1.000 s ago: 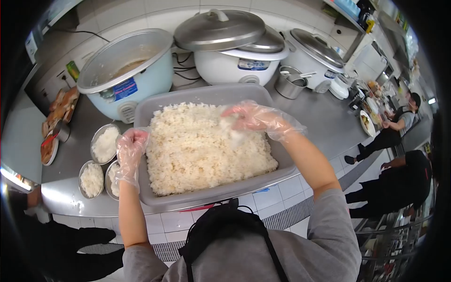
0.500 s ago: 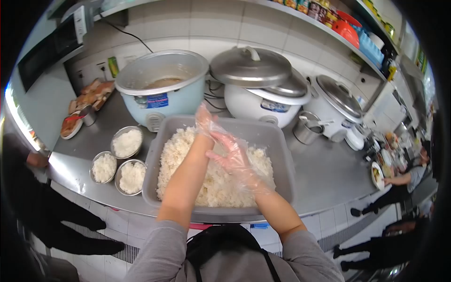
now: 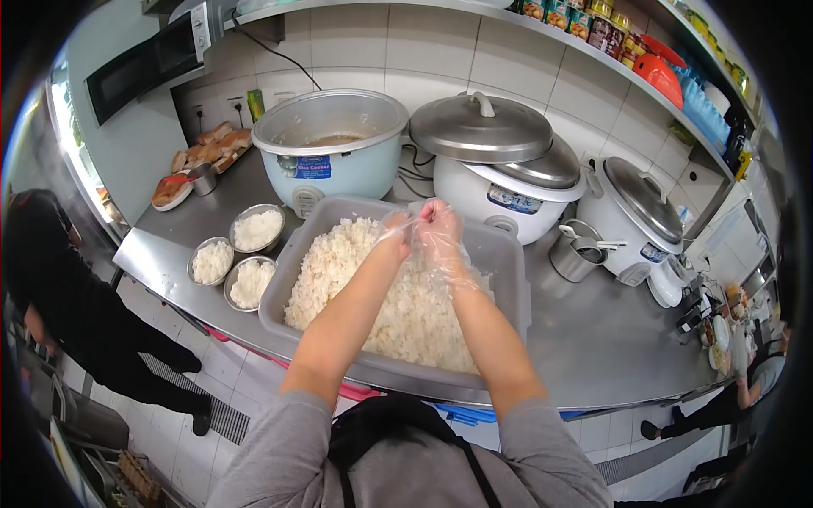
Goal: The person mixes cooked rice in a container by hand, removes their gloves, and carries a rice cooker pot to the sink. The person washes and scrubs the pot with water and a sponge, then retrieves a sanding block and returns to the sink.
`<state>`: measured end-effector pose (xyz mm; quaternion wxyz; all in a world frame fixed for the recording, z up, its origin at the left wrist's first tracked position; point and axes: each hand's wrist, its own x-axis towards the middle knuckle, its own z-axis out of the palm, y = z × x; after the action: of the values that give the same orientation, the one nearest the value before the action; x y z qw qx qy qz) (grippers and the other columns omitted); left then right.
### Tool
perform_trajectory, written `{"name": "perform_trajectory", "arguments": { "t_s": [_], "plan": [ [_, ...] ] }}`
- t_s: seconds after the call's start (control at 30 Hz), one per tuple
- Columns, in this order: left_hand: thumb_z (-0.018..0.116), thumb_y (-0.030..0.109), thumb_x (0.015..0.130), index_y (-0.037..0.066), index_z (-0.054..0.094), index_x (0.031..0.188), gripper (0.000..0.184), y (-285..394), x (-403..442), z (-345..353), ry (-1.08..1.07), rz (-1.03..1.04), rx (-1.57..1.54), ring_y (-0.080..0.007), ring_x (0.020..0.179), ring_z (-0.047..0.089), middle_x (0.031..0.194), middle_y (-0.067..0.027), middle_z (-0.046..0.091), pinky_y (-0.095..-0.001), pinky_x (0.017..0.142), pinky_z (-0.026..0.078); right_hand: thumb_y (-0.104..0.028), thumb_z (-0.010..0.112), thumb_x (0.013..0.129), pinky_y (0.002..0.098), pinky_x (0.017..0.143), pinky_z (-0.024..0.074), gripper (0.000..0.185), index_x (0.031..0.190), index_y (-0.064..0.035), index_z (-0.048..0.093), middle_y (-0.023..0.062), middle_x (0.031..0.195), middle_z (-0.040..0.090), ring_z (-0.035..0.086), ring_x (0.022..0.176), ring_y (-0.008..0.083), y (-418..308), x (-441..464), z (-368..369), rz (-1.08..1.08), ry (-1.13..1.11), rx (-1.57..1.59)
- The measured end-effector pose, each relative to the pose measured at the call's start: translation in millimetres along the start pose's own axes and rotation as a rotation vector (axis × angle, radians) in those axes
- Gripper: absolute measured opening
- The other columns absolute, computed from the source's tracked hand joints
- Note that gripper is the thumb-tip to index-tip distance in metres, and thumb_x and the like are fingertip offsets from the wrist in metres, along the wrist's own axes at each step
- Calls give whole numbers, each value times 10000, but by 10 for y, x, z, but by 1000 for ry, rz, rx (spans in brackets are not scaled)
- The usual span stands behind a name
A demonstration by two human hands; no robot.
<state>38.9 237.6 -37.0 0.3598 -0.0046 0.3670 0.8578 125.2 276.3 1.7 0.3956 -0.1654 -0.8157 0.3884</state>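
Observation:
My left hand (image 3: 395, 235) and my right hand (image 3: 441, 235), both in clear plastic gloves, meet above the far side of a grey tub (image 3: 521, 288). Cooked white rice (image 3: 339, 275) covers much of the tub's floor below them. With its fingers curled, my right hand pinches loose plastic of the left glove near the left fingertips. The left fingers are partly hidden behind crumpled plastic, and how far they close is unclear. Left of the tub stand three metal bowls of rice, among them a rear bowl (image 3: 257, 229) and a front bowl (image 3: 251, 284).
A light-blue rice cooker (image 3: 339, 173) stands open behind the tub. Two lidded white cookers, one central (image 3: 508, 190) and one right (image 3: 639, 203), line the wall. A metal pot (image 3: 576, 256) holds utensils. Bread (image 3: 212, 152) lies back left. A person in black (image 3: 85, 279) stands left.
My right hand has gone from spread fingers beside the left wrist to a pinch at the left fingertips. My left hand has lowered. The view has shifted, and the person at left is more visible.

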Motion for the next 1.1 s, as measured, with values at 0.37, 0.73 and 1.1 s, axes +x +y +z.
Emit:
{"name": "perform_trajectory", "arguments": {
  "t_s": [0.37, 0.73, 1.1],
  "plan": [
    [427, 270, 880, 75, 492, 990, 233, -174, -389, -123, 73, -6, -211, -214, 839, 546, 914, -86, 557, -361, 746, 465, -117, 558, 768, 323, 663, 453, 311, 1075, -79, 531, 95, 822, 571, 556, 722, 191, 464, -106, 444, 173, -313, 355],
    [376, 214, 840, 102, 451, 1155, 342, 157, -1176, -334, -342, 299, -100, -209, 1036, 480, 1109, -99, 505, -375, 864, 402, -97, 622, 663, 292, 623, 443, 383, 1041, -84, 558, 114, 722, 607, 573, 668, 208, -198, -58, 149, 88, -574, 204],
    [382, 101, 843, 79, 404, 1209, 368, 71, -1160, -264, -103, 308, -158, -194, 1033, 472, 1106, -67, 503, -329, 879, 385, -189, 564, 777, 259, 575, 402, 199, 856, -7, 574, 36, 716, 529, 505, 640, 116, -174, -260, 677, 670, -363, 1067]
  ]
}}
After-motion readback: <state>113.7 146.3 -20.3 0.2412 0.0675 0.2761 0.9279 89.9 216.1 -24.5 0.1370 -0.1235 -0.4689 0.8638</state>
